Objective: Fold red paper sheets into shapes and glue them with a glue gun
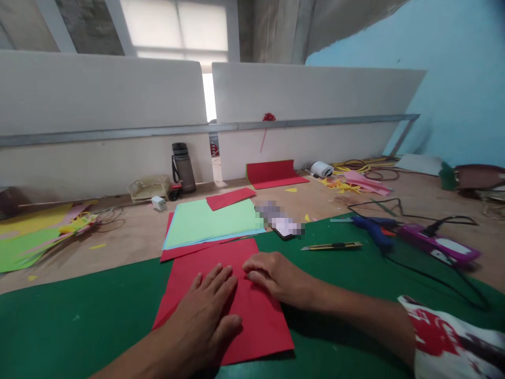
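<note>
The red paper (260,329) lies on the green mat (98,305), directly under the left hand (209,302), whose grip is spread flat, palm down; the right hand (282,279) curls its fingers at the paper's upper right, and I can't make out whether that grip pinches it.

mat (79,316) left: free | right: cutter (333,246), glue-gun (374,232) | cable (428,278) height unclear

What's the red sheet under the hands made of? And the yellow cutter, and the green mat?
Flat red rectangular sheet: probably paper or thin card, matte, since its colour is even without shine.
Slim yellow cutter: maybe a plastic or metal body; the pale pointed tip looks like metal.
Smooth dark green mat: perhaps rubber or vinyl, going by its faint sheen.
</note>
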A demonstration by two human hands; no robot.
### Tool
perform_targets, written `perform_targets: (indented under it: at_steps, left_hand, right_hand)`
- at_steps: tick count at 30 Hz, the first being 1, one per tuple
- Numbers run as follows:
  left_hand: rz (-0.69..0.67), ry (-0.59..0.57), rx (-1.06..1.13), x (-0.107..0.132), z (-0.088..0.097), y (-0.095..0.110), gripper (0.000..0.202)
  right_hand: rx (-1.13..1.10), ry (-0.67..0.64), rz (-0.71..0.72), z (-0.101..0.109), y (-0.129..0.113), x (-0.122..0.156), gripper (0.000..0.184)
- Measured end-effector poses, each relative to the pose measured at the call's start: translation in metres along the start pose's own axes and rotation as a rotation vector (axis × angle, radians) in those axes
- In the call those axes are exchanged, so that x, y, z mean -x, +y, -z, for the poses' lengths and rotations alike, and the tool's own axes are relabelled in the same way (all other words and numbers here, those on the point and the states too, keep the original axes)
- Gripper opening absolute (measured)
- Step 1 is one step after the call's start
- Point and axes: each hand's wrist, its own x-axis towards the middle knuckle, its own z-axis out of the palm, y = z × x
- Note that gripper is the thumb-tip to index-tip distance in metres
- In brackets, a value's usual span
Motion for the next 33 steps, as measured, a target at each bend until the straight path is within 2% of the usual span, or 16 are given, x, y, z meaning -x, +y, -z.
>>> perform_targets:
  at_steps: [4, 8, 14, 16, 20, 22, 24, 26, 28, 29, 31, 33]
  left_hand:
    - [-0.010, -0.041, 0.010, 0.006, 0.002, 0.001, 0.064]
    - [0.015, -0.104, -0.021, 0.013, 0.001, 0.010, 0.070]
    - [0.039, -0.170, -0.009, 0.026, -0.002, 0.026, 0.078]
    - [0.010, -0.170, 0.002, 0.028, -0.010, 0.026, 0.081]
    - [-0.087, -0.135, -0.001, 0.028, -0.036, 0.020, 0.093]
    - [-0.114, -0.124, 0.000, 0.029, -0.042, 0.020, 0.096]
    - [-0.130, -0.129, 0.014, 0.031, -0.037, 0.022, 0.095]
    - [-0.132, -0.108, 0.033, 0.032, -0.021, 0.023, 0.083]
    - [-0.093, -0.020, 0.045, 0.030, -0.004, 0.017, 0.058]
    - [-0.055, 0.058, 0.031, 0.027, 0.002, 0.012, 0.053]
    - [-0.012, 0.158, -0.030, 0.019, 0.005, 0.000, 0.057]
    - [0.026, 0.140, -0.063, 0.010, -0.001, -0.009, 0.064]
  right_hand:
    - [-0.025, -0.019, 0.025, 0.000, 0.009, -0.002, 0.021]
    - [-0.038, 0.016, 0.030, -0.003, 0.013, -0.003, 0.022]
    - [0.154, 0.039, 0.121, -0.014, 0.020, -0.001, 0.021]
    - [0.206, 0.041, 0.128, -0.015, 0.021, 0.000, 0.022]
    - [0.273, 0.031, 0.125, -0.015, 0.020, 0.001, 0.024]
    - [0.294, 0.026, 0.124, -0.014, 0.019, 0.000, 0.024]
    - [0.317, 0.020, 0.109, -0.013, 0.016, -0.001, 0.021]
    - [0.341, 0.037, 0.091, -0.014, 0.010, -0.002, 0.018]
    - [0.353, 0.068, 0.100, -0.016, 0.001, -0.002, 0.019]
    - [0.352, 0.079, 0.113, -0.017, -0.004, -0.002, 0.023]
    - [0.345, 0.055, 0.124, -0.021, -0.013, 0.000, 0.029]
    - [0.336, -0.012, 0.084, -0.024, -0.018, 0.001, 0.037]
